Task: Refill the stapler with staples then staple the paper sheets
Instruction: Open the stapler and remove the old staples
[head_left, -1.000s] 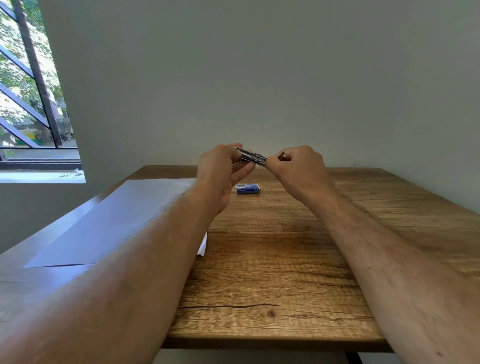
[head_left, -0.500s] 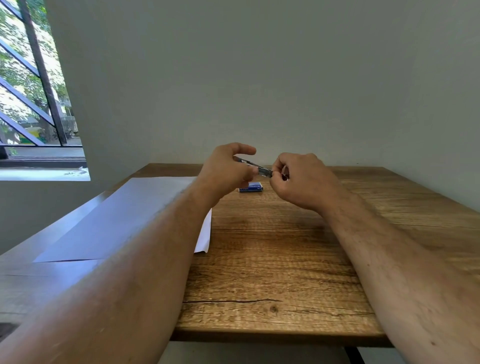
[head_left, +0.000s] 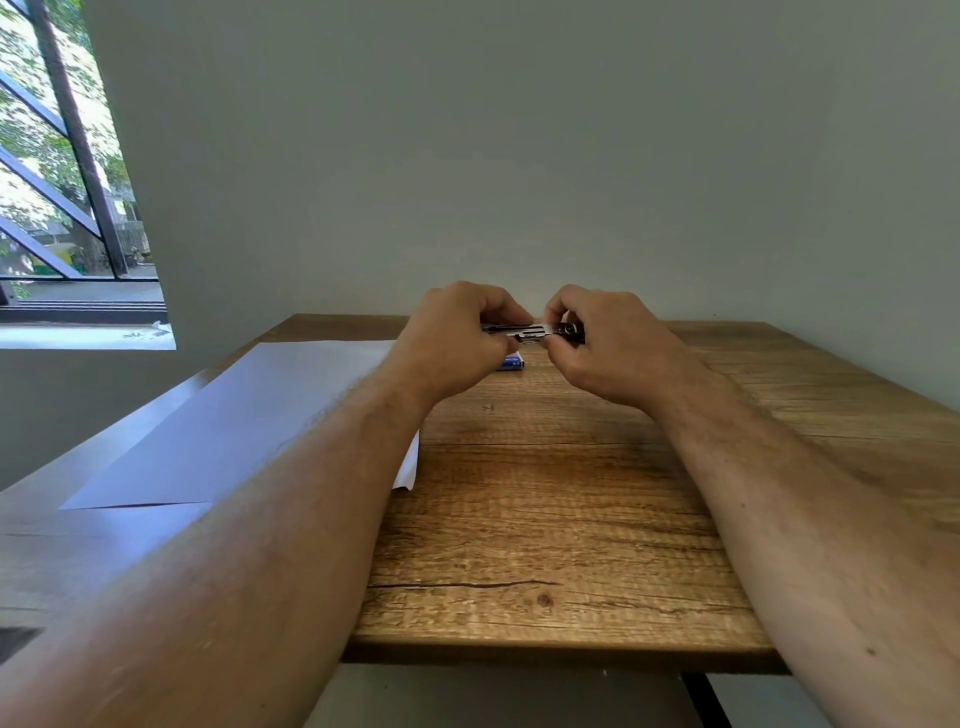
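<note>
Both hands held the stapler (head_left: 535, 332) above the table (head_left: 545, 519), the left hand (head_left: 452, 338) pinching one end, the right hand (head_left: 602, 348) the other. Small, stiff metal, probably light and slick; best gripped by its sides. Paper (head_left: 234, 421) lay left.

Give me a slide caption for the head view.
Both hands, left and right, hold the stapler above the wooden table.

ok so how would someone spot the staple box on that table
Start at the wooden table and look to its far end, just under the two hands holding the stapler. The staple box lies there: small, blue, partly hidden by the left hand, unlike the big pale paper sheets.
</note>
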